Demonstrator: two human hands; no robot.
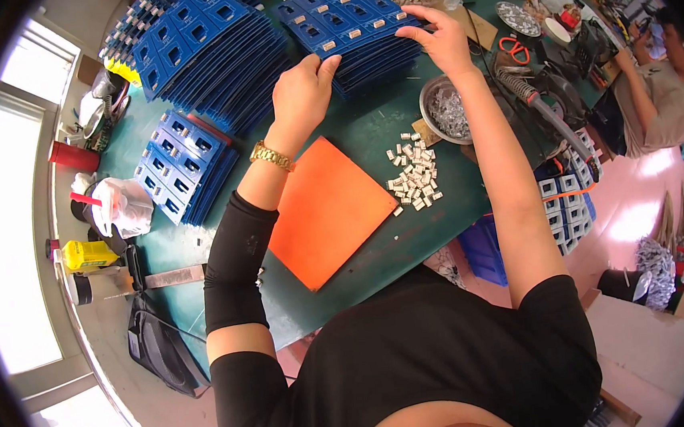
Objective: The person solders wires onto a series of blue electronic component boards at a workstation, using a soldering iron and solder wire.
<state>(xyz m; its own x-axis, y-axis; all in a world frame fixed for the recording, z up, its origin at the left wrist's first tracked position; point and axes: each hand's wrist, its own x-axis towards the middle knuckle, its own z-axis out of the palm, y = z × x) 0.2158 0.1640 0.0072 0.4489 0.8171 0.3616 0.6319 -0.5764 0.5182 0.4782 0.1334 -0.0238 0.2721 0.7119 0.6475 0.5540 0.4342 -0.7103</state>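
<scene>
left hand (301, 96): fingers pinching near edge of blue cards (351, 28)
right hand (442, 38): fingers spread, gripping the cards' right edge
white clips (414, 177): loose pile beside orange mat (327, 208), mid-worktop

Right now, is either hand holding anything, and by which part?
Both hands grip the same fanned stack of blue cards: the left hand at its near left edge, the right hand at its right edge.
</scene>
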